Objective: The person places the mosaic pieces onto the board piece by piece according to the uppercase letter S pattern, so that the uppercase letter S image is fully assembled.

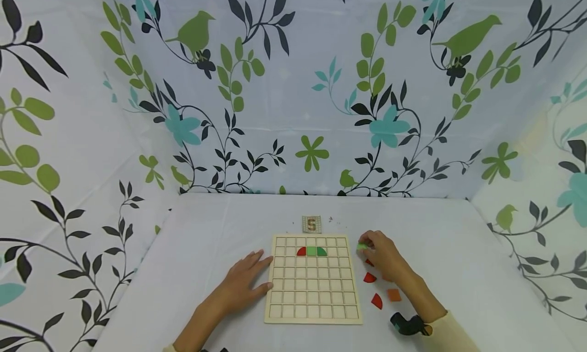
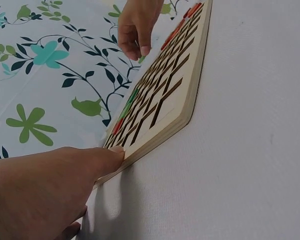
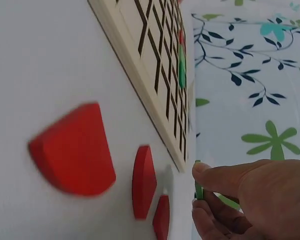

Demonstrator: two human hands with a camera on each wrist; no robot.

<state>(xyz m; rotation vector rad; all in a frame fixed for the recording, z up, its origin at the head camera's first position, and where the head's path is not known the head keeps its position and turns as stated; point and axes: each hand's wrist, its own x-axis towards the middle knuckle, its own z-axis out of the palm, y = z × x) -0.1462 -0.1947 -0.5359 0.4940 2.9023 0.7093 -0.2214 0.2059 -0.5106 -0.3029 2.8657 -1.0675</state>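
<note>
A wooden grid board [image 1: 312,286] lies flat on the table. In its second row from the top sit a red quarter-round piece [image 1: 301,251], a light green square piece [image 1: 311,251] and a dark green quarter-round piece [image 1: 322,251], side by side. My left hand [image 1: 243,286] touches the board's left edge, thumb and fingers extended. Off the board's upper right side, my right hand [image 1: 386,258] pinches a thin green piece [image 3: 198,186] between thumb and fingers; its full shape is hidden. Red quarter-round pieces [image 1: 369,277] lie on the table below that hand.
An orange square piece [image 1: 394,295] lies under the right forearm. Behind the board is a small card [image 1: 312,224] marked like a 5. A black wrist-worn device [image 1: 407,324] is on the right wrist. Patterned cloth [image 1: 312,112] hangs behind the white table [image 1: 220,229] and at its sides.
</note>
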